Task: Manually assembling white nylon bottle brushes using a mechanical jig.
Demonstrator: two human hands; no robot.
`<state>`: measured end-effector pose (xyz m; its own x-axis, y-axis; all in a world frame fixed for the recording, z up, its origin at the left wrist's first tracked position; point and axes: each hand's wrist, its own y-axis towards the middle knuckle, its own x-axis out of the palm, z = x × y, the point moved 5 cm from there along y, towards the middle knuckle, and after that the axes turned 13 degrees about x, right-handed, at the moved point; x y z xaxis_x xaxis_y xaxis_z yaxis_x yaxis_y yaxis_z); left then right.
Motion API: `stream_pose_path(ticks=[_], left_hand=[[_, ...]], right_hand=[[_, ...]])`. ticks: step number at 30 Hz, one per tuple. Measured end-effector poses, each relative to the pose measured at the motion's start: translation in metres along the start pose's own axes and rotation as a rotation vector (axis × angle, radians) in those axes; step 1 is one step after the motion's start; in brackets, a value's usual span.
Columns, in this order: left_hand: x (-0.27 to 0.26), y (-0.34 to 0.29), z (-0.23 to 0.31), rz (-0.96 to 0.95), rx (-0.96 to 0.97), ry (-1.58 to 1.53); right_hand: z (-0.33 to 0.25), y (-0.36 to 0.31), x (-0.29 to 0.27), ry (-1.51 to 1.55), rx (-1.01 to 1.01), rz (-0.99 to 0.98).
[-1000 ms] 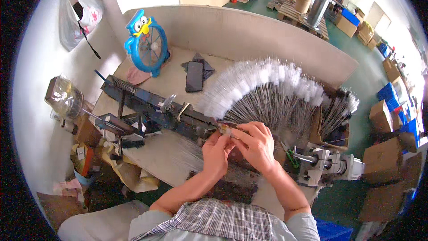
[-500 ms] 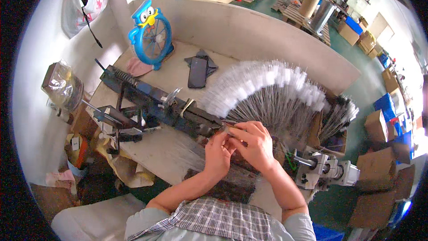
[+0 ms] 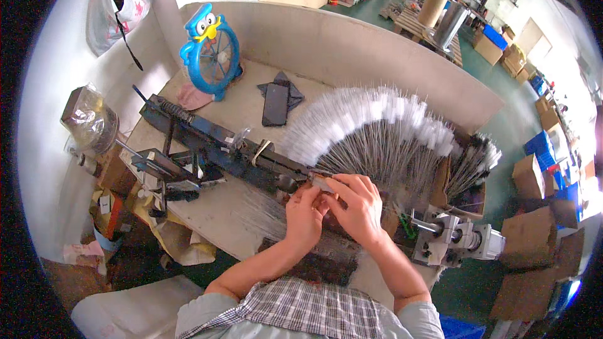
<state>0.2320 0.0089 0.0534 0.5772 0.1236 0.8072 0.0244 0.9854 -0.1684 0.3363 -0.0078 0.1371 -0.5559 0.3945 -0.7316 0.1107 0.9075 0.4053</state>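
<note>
My left hand (image 3: 304, 218) and my right hand (image 3: 359, 206) meet at the right end of a long dark metal machine bar (image 3: 220, 144). Between the right fingertips shows a small whitish-grey piece (image 3: 323, 183), probably the bristle head of a thin wire brush. The left thumb and fingers are pinched together close beside it; what they grip is hidden. Just beyond the hands spreads a big fan of thin wire-handled brushes (image 3: 377, 119) with white bristle ends. Loose fine wires (image 3: 254, 210) lie on the bench left of my left hand.
A blue cartoon-shaped fan (image 3: 213, 56) and a black phone (image 3: 275, 104) stand and lie farther back on the bench (image 3: 251, 75). At the right edge sits a silver motor unit (image 3: 461, 238), near a box of dark-tipped brushes (image 3: 471, 169). A low partition (image 3: 352, 34) closes the back.
The whitish piece shows more plainly at my right fingertips. My right fingers have shifted slightly, and both hands remain together at the bar's end.
</note>
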Motion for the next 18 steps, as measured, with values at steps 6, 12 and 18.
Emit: stream_pose_path(ticks=[6, 12, 18], left_hand=[[-0.001, 0.001, 0.001, 0.050, 0.012, 0.082], [0.005, -0.001, 0.006, 0.061, -0.049, 0.000], [0.004, -0.004, 0.011, -0.005, -0.055, 0.011]], right_hand=[[-0.001, 0.005, 0.008, -0.033, 0.012, 0.067], [-0.005, 0.004, -0.010, -0.068, 0.060, 0.039], [0.008, -0.016, -0.017, -0.189, 0.019, -0.009]])
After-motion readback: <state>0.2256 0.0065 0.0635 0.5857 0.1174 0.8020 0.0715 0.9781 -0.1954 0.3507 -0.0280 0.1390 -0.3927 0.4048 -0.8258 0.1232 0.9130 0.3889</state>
